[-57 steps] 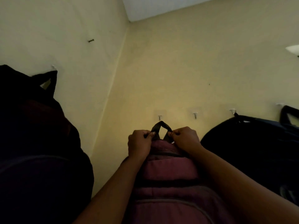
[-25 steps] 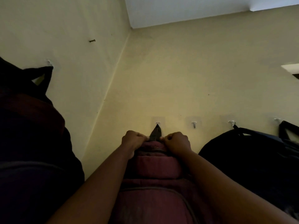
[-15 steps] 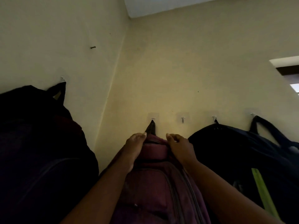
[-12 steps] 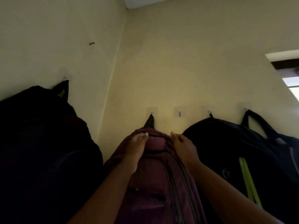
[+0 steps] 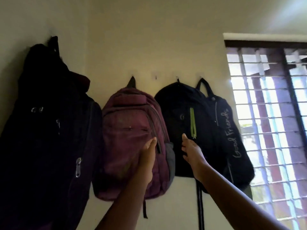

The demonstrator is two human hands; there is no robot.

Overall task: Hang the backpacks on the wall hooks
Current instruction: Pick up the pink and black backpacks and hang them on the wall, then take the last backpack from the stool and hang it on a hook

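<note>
Four backpacks hang along the cream wall (image 5: 149, 47) in the head view, the maroon fabric backpack (image 5: 131, 138) by its top loop on a small hook between dark ones. The left hand (image 5: 147, 155) lies flat against its front, fingers together; the right hand (image 5: 191, 150) hovers beside it, fingers loosely apart, empty. Hanging looks finished; one spare hook (image 5: 156, 77) remains, so next likely means letting go and fetching any remaining bag.

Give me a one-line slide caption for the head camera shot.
Maroon backpack hangs from its wall hook between dark backpacks; open left hand and right hand hover before it.
</note>
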